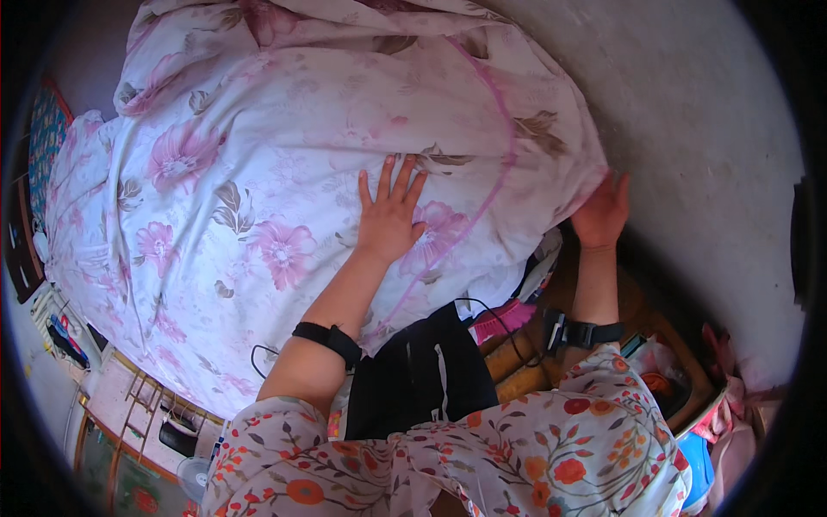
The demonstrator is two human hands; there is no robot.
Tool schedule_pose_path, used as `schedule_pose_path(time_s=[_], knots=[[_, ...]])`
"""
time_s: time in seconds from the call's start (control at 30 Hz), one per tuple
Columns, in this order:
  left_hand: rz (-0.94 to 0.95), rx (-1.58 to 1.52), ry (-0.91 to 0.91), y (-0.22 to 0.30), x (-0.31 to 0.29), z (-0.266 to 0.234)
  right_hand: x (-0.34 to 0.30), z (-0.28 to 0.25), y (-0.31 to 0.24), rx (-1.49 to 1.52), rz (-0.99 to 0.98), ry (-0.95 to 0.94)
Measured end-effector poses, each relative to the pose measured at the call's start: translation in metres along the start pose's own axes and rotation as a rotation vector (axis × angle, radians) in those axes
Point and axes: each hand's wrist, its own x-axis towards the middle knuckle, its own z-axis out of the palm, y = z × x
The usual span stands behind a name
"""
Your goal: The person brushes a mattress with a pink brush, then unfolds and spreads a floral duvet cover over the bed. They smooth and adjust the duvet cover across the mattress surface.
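The left hand (389,215) lies flat, fingers spread, pressing on a pink floral bedsheet (258,172) that billows across most of the view. The right hand (601,214) grips the sheet's right edge, fingers tucked under the cloth. Both forearms wear black wristbands (329,339). A black garment (413,379) lies below the sheet, near the person's floral sleeves.

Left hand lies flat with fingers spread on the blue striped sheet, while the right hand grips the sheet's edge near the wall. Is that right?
Not quite. The head view shows the sheet is white with pink flowers, not blue striped. The rest holds: the left hand lies flat on it, fingers spread, and the right hand holds its edge beside the wall.
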Motion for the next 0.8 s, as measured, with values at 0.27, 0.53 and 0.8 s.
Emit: schedule_pose_path(time_s=[0.27, 0.53, 0.8], knots=[[-0.004, 0.006, -0.024, 0.004, 0.003, -0.004, 0.002, -0.013, 0.073, -0.162, 0.244, -0.181], [-0.005, 0.010, -0.056, 0.002, 0.002, -0.004, 0.021, -0.011, 0.012, -0.801, -0.107, 0.675], [-0.035, 0.010, -0.082, 0.005, 0.003, -0.007, 0.003, 0.017, 0.045, -0.807, 0.363, 0.192]])
